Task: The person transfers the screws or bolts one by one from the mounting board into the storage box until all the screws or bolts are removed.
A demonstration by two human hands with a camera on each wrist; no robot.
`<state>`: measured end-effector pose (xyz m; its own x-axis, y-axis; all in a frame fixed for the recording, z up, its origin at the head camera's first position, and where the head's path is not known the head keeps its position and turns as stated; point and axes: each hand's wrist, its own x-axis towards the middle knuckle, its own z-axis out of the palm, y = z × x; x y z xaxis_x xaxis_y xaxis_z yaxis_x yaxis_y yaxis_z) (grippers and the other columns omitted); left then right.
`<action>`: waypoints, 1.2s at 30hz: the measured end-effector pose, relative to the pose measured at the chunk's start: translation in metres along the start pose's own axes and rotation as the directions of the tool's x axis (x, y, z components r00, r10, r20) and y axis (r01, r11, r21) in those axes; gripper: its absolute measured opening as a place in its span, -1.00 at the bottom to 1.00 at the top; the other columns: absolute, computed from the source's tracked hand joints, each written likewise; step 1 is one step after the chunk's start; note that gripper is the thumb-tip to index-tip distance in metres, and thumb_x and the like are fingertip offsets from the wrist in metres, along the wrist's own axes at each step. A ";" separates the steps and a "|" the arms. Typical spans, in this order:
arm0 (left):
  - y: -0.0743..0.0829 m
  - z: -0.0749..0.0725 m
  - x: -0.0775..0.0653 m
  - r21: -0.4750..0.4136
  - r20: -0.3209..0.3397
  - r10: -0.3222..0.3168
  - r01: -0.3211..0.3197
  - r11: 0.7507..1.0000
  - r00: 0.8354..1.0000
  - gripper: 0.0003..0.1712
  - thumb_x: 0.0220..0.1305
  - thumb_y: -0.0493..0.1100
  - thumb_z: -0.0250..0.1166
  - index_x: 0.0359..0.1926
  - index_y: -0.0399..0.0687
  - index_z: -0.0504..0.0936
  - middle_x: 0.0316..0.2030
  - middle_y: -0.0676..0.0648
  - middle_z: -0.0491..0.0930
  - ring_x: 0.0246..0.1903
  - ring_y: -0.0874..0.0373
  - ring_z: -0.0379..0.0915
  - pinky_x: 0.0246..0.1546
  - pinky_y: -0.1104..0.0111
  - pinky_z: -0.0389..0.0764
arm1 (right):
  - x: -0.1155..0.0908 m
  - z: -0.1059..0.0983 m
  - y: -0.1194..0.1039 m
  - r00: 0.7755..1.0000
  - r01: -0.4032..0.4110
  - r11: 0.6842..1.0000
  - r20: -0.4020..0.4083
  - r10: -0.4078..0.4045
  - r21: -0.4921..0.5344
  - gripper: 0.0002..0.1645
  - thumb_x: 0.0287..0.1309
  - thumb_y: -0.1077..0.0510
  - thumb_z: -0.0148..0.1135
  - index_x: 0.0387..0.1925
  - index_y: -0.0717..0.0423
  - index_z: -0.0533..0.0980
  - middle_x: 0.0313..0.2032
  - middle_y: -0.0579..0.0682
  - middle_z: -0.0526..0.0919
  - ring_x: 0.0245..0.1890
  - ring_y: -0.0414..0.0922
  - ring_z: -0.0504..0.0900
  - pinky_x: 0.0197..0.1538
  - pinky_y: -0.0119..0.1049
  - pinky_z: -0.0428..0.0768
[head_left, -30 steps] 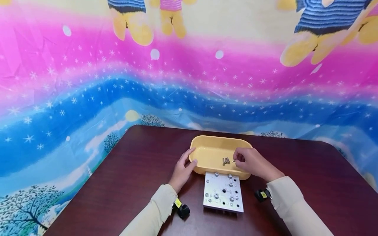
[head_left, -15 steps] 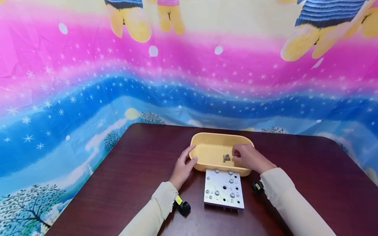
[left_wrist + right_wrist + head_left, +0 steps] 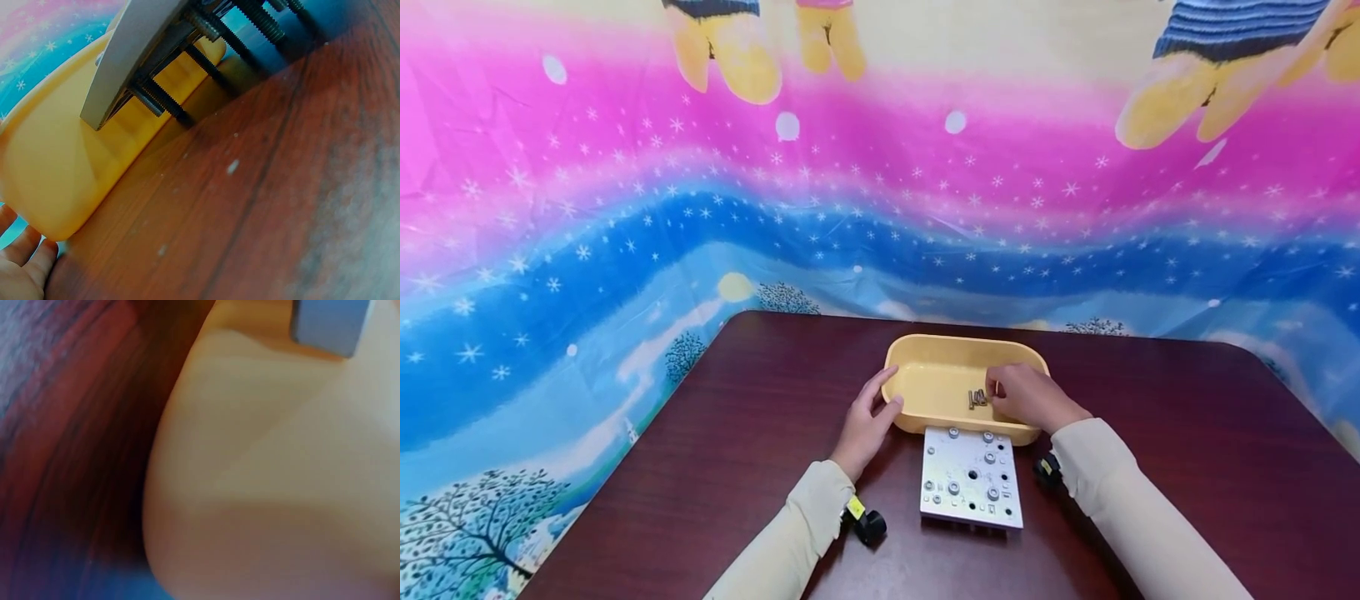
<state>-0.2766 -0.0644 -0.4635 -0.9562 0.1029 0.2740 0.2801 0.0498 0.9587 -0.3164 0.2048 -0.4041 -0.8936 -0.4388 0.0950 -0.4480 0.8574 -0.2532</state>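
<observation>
A yellow plastic tray (image 3: 925,354) stands on the table, with several small metal screws (image 3: 977,398) lying on its floor. My left hand (image 3: 867,421) rests against the tray's left end, thumb and fingers spread at the rim. In the left wrist view, its fingers (image 3: 41,257) are at the outside of the tray wall. My right hand (image 3: 1030,394) reaches over the right side into the tray, fingers curled and fingertips together beside the screws. It pinches a small screw, hidden now behind the fingers. The right wrist view shows the tray's outer wall (image 3: 262,444).
In front of the tray stands a metal plate (image 3: 958,467) with holes and bolt heads, its far edge at the tray wall. Threaded bolts (image 3: 165,100) stick out beneath it. The dark wooden table (image 3: 760,433) meets a printed cloth (image 3: 880,192) behind.
The head view has tilted down slightly. My right hand has turned and come nearer the screws, and the screw seen at its fingertips is hidden now. My left hand has stayed at the tray.
</observation>
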 end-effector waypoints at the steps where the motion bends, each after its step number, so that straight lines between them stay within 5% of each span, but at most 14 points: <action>1: -0.001 0.000 0.000 0.002 -0.004 0.003 -0.003 1.000 1.000 -0.42 0.36 -0.23 0.16 0.39 -0.05 0.34 0.42 -0.09 0.16 0.32 -0.04 0.22 0.18 0.30 0.40 | 0.000 0.000 0.000 1.000 -0.002 1.000 0.003 0.002 0.000 -0.89 0.02 0.27 0.29 -0.48 -0.01 0.54 -0.57 -0.12 0.45 -0.53 -0.14 0.38 -0.42 -0.27 0.38; 19: -0.001 -0.001 0.002 0.002 -0.008 -0.009 0.009 1.000 1.000 -0.41 0.35 -0.22 0.18 0.39 0.04 0.35 0.42 -0.01 0.16 0.32 0.05 0.23 0.22 0.17 0.36 | 0.002 0.001 -0.001 0.999 -0.037 0.999 0.028 0.036 0.026 -0.88 0.01 0.27 0.26 -0.42 -0.04 0.54 -0.53 -0.12 0.50 -0.52 -0.13 0.41 -0.42 -0.25 0.40; 30: -0.003 0.000 0.001 0.015 -0.002 0.008 -0.008 1.000 1.000 -0.41 0.34 -0.17 0.19 0.38 0.01 0.35 0.41 -0.02 0.18 0.32 0.01 0.23 0.21 0.22 0.38 | -0.003 -0.009 -0.004 0.994 -0.005 0.987 -0.108 0.023 0.163 -0.90 0.10 0.31 0.23 -0.30 0.15 0.56 -0.45 -0.06 0.56 -0.45 -0.13 0.48 -0.34 -0.23 0.49; 36: -0.003 -0.001 0.003 0.012 -0.004 -0.004 0.004 1.000 1.000 -0.42 0.36 -0.21 0.17 0.38 0.03 0.35 0.41 0.01 0.17 0.33 0.03 0.22 0.22 0.21 0.37 | -0.014 -0.021 -0.021 0.982 0.095 0.973 -0.179 -0.057 0.212 -0.87 0.08 0.36 0.21 -0.29 0.16 0.58 -0.43 -0.04 0.60 -0.42 -0.14 0.55 -0.29 -0.22 0.57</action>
<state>-0.2798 -0.0648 -0.4652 -0.9576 0.0991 0.2705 0.2773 0.0619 0.9588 -0.2956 0.1988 -0.3799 -0.8574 -0.4316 0.2804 -0.5145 0.7354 -0.4410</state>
